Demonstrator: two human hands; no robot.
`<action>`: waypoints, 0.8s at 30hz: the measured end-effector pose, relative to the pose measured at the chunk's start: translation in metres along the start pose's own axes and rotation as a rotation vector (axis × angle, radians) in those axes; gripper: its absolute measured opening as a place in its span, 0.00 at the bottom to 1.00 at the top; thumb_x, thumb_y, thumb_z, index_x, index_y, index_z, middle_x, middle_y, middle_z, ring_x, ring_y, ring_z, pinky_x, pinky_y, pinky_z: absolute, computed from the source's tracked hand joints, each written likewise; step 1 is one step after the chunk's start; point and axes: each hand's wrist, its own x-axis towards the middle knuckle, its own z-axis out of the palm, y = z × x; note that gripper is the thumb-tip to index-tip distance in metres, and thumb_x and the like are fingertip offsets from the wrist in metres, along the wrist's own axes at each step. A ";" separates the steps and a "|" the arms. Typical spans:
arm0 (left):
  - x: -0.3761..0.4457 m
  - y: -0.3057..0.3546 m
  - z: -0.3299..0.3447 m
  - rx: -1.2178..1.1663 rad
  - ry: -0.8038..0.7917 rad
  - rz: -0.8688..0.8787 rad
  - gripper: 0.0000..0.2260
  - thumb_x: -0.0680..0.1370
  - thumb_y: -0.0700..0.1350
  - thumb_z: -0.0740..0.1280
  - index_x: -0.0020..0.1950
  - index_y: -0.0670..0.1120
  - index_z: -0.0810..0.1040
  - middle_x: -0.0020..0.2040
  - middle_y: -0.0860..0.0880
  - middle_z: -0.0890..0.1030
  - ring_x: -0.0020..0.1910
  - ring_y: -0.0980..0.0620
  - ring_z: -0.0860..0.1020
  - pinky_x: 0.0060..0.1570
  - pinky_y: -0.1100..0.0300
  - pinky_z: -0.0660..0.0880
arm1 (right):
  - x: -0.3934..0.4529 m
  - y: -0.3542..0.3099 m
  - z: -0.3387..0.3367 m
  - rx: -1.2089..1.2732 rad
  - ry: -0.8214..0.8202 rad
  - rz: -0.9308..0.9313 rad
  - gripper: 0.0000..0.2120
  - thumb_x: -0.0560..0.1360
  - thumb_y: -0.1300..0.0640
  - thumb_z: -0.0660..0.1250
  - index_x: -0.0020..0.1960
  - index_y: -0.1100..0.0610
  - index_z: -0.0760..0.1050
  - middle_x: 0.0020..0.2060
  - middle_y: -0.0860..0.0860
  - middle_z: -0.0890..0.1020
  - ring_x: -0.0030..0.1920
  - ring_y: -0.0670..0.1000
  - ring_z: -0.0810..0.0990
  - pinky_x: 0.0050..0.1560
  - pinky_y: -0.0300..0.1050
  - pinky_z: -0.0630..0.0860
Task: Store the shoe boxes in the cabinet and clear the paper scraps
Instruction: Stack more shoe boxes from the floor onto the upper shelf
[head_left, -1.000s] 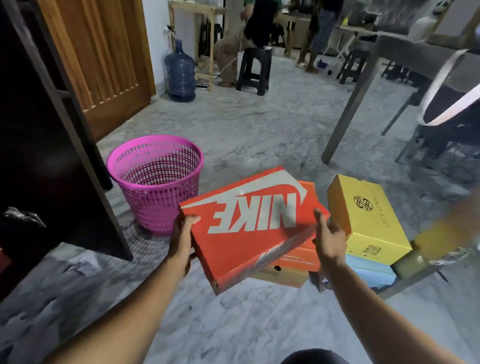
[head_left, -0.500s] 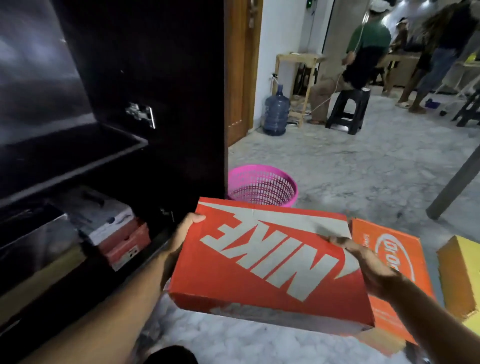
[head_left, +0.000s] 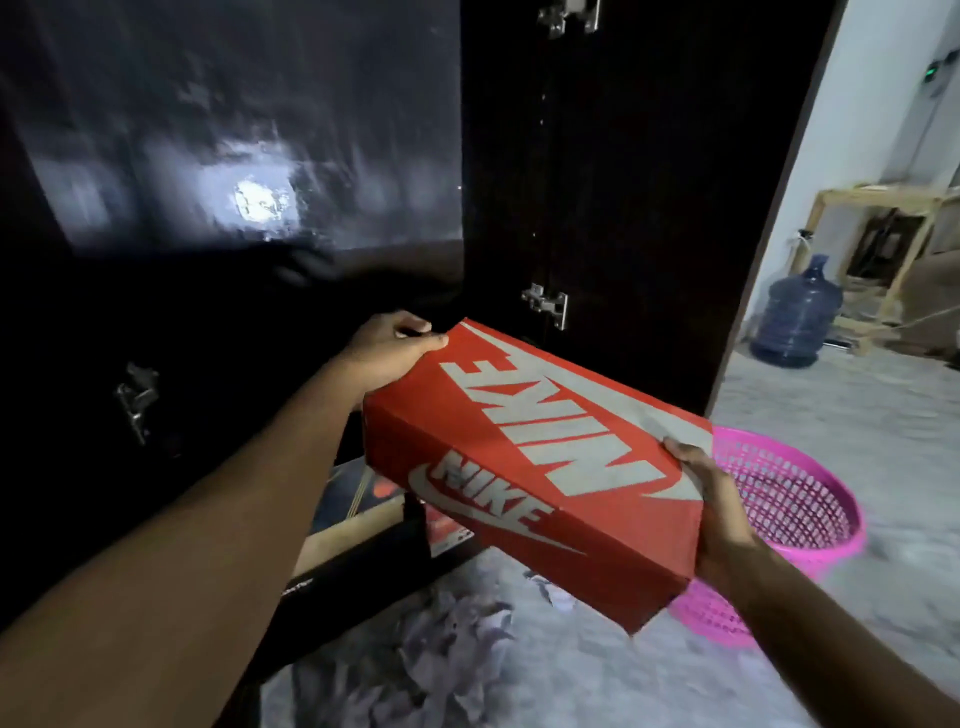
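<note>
- Box (head_left: 535, 462) is off the floor, carried at both short ends, right in front of the open cabinet (head_left: 623, 182). An end-to-end grip suits a wide, light carton: no twist, and the long side stays free to lead into the shelf.
- Left hand (head_left: 389, 348) clamps the far top corner, thumb on the lid, other fingers curled behind the end wall. That is the leading end, aimed at the dark opening.
- Right hand (head_left: 711, 499) cups the near end, thumb over the lid edge, fingers hidden under or behind the carton. It likely takes most of the weight.
- Box tilts, far end high, near corner low. My read: it's being angled to clear the shelf lip.
- Other boxes (head_left: 363, 499) already sit low in the cabinet, so the target slot is probably above or beside them.
- Paper scraps (head_left: 447, 639) lie on the floor below the box, bin (head_left: 789, 519) just to the right. Scraps not yet cleared.
</note>
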 end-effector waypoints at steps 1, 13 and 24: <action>0.000 0.006 -0.011 0.097 0.136 0.098 0.15 0.75 0.52 0.76 0.60 0.50 0.84 0.56 0.47 0.85 0.55 0.49 0.84 0.62 0.53 0.79 | 0.008 -0.002 0.016 -0.023 0.021 -0.023 0.28 0.71 0.37 0.71 0.64 0.54 0.80 0.56 0.61 0.86 0.56 0.64 0.85 0.61 0.62 0.79; -0.042 -0.029 -0.026 0.661 -0.114 0.291 0.42 0.61 0.79 0.65 0.73 0.66 0.72 0.76 0.54 0.70 0.77 0.52 0.66 0.79 0.46 0.59 | 0.097 -0.034 0.189 -0.134 -0.178 0.104 0.21 0.74 0.40 0.70 0.53 0.57 0.81 0.36 0.53 0.82 0.25 0.51 0.81 0.23 0.37 0.75; 0.006 -0.064 -0.040 0.934 0.161 0.112 0.33 0.77 0.71 0.60 0.79 0.58 0.66 0.77 0.50 0.69 0.76 0.45 0.67 0.74 0.44 0.64 | 0.144 0.014 0.239 -0.410 -0.246 -0.407 0.37 0.64 0.27 0.72 0.70 0.38 0.70 0.64 0.51 0.78 0.64 0.54 0.78 0.68 0.60 0.74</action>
